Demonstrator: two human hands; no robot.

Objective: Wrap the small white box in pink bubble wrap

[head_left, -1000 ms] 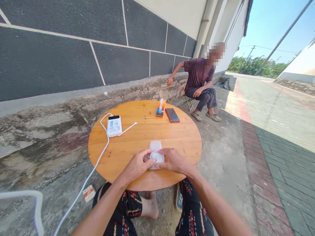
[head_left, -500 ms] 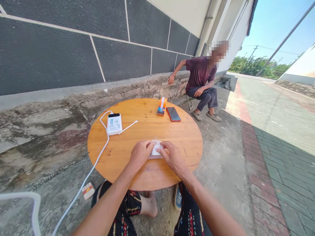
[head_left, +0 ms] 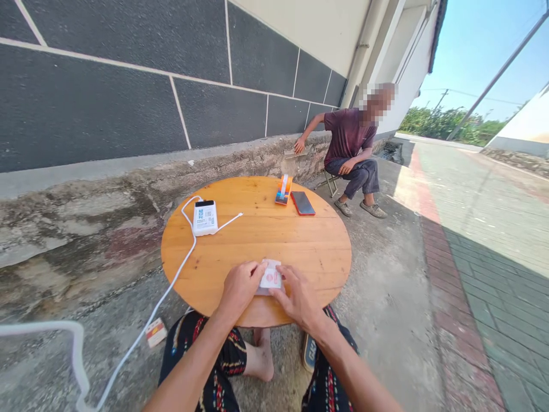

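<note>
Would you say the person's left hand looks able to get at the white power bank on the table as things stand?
Probably yes. The left hand rests on the small white packet at the near edge, and the power bank lies further up the table on that same side. Only bare wood and its thin white cable lie between.

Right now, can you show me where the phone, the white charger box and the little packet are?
phone (head_left: 302,203), head view, middle of its dark screen.
white charger box (head_left: 205,218), head view, its labelled top.
little packet (head_left: 270,277), head view, printed face between the hands.

Ahead of the hands, the middle of the counter (head_left: 266,234) lies bare. To the far left the power bank (head_left: 205,217) and its cable (head_left: 180,269) block the way; at the far edge stand an orange box (head_left: 283,190) and a phone (head_left: 302,203).
</note>
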